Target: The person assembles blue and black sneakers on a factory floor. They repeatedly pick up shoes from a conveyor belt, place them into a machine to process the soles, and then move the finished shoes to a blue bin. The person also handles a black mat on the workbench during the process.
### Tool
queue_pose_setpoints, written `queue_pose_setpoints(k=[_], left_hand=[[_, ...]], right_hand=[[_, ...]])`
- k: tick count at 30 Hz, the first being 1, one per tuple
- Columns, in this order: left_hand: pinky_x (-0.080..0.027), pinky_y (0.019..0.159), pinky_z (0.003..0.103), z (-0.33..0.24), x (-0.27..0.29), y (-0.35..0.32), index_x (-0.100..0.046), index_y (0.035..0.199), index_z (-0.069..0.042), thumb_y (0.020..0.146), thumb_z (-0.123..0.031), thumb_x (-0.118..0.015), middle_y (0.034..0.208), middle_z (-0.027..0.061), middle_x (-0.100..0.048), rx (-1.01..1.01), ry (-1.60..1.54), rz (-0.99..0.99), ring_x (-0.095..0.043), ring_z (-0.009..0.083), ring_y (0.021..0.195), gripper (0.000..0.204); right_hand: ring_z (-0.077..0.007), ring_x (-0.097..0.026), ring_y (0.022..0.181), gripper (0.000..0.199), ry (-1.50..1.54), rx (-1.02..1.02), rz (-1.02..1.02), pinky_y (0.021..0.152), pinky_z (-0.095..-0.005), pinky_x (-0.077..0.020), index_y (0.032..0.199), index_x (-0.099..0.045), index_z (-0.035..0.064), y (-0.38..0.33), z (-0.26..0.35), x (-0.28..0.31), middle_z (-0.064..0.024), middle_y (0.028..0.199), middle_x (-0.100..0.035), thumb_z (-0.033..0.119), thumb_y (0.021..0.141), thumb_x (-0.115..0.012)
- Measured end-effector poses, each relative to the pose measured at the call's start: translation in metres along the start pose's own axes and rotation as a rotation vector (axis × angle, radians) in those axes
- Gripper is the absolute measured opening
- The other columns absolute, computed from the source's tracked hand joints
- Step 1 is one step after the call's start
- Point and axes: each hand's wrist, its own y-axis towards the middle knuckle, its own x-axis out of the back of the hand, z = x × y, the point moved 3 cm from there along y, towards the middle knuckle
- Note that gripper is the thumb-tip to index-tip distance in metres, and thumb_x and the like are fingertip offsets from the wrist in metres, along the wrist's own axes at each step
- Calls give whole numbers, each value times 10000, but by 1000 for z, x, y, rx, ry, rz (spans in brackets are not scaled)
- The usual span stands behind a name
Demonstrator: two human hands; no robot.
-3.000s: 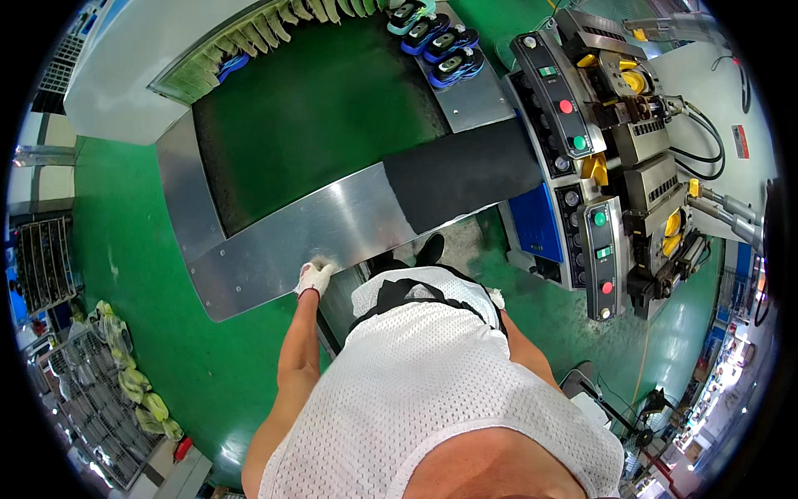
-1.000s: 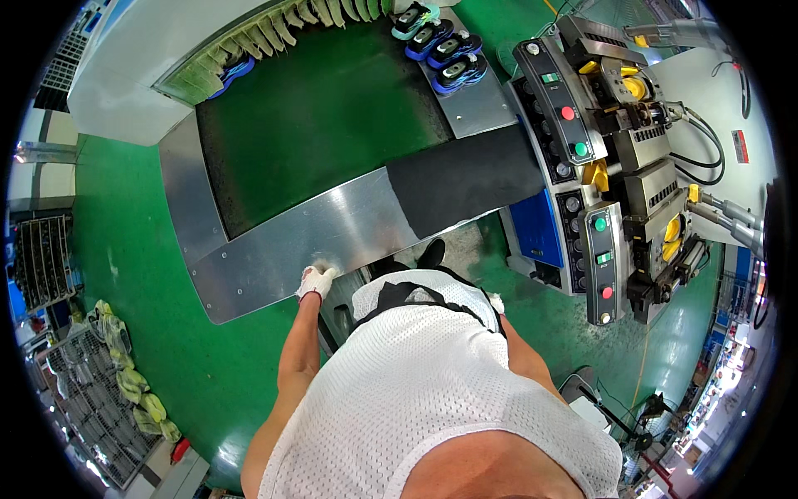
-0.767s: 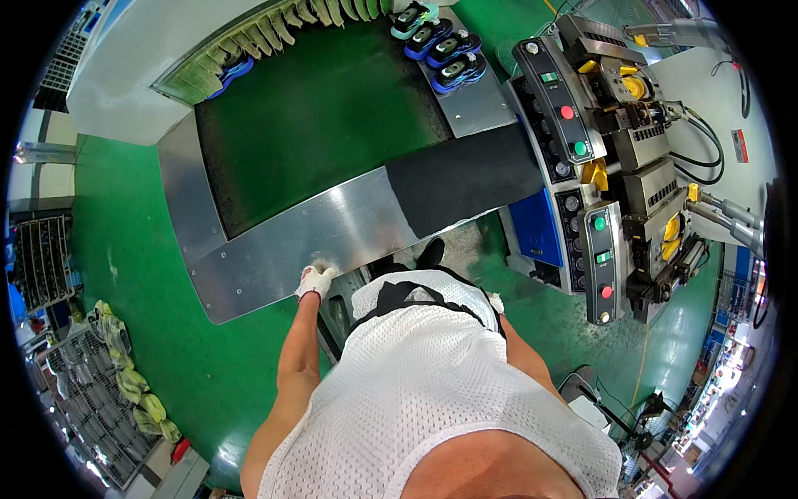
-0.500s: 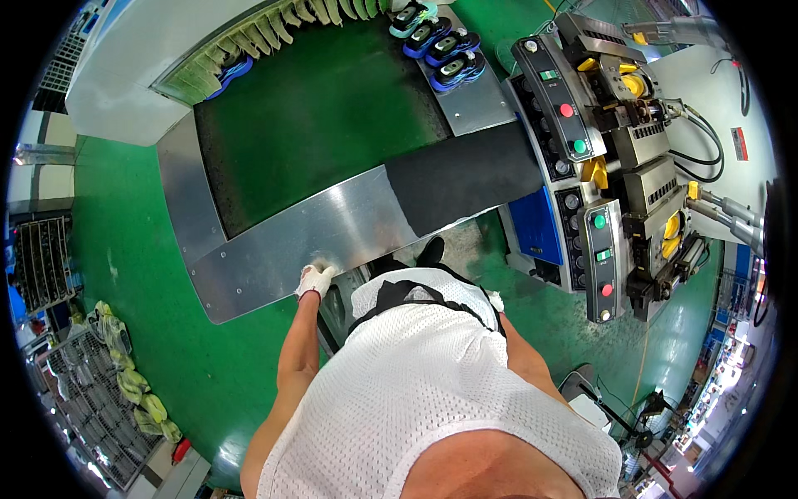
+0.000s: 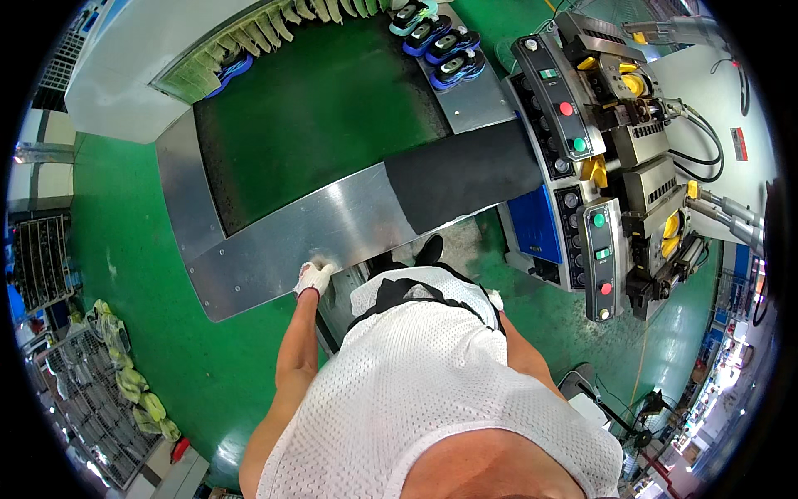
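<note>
My left hand (image 5: 313,278), in a white glove, rests on the near edge of a bare metal ledge (image 5: 291,241). Its thumb points right, apart from the fingers, and I see nothing held in it. Only a small bit of my right hand (image 5: 496,299), also gloved in white, shows beside my right hip; its fingers are hidden. Beyond the ledge lies a green conveyor belt (image 5: 316,125). Several dark shoes with blue and teal soles (image 5: 455,70) stand on the metal border at its far right. Another blue-soled shoe (image 5: 230,76) sits by the strip curtain (image 5: 249,46) at the far left.
A black mat (image 5: 465,179) covers the ledge's right part. On the right stands a machine with two control panels (image 5: 600,258), buttons, yellow parts and hoses. A wire rack (image 5: 91,399) with yellowish covered items is at lower left. A floor fan (image 5: 640,437) stands at lower right.
</note>
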Motion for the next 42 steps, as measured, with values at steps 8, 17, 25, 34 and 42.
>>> queue_pose_setpoints(k=[8, 17, 25, 34, 42], left_hand=[[-560, 852, 445, 15, -5, -3, -740, 1177, -86, 821, -454, -685, 1105, 201, -737, 10, 45, -61, -724, 331, 964, 515], [-558, 855, 448, 31, -11, -1, -739, 1170, -76, 818, -449, -680, 1098, 206, -733, 15, 13, -71, -720, 335, 957, 517], [-511, 1009, 468, 36, -16, 5, -734, 1192, -65, 810, -455, -707, 1235, 222, -704, 101, 13, -62, -662, 375, 1183, 547], [-510, 1011, 460, 14, 1, -15, -742, 1181, -72, 801, -454, -700, 1238, 222, -702, 37, -51, -34, -660, 375, 1183, 540], [-486, 1047, 471, 6, -3, 1, -696, 1270, -78, 797, -493, -704, 1337, 212, -657, 65, 21, 9, -624, 370, 1250, 629]], right_hand=[[-415, -464, 1378, 659, -60, -9, 53, 1100, -489, -416, 1479, -519, 208, -12, 22, 31, -167, 1523, -495, 607, 960, -448], [-413, -461, 1381, 632, -99, -29, 89, 1102, -487, -412, 1474, -533, 217, -24, 38, 55, -148, 1527, -499, 588, 971, -438], [-403, -498, 1344, 596, -106, 0, 82, 1074, -491, -433, 1442, -565, 224, -28, 42, 56, -145, 1486, -535, 570, 975, -439], [-387, -566, 1275, 550, -137, 193, 45, 1021, -501, -475, 1390, -615, 231, -15, 31, 40, -151, 1411, -598, 549, 974, -448], [-384, -604, 1205, 486, -225, 299, -124, 979, -498, -494, 1364, -628, 231, 10, -13, -26, -159, 1336, -637, 472, 980, -456]])
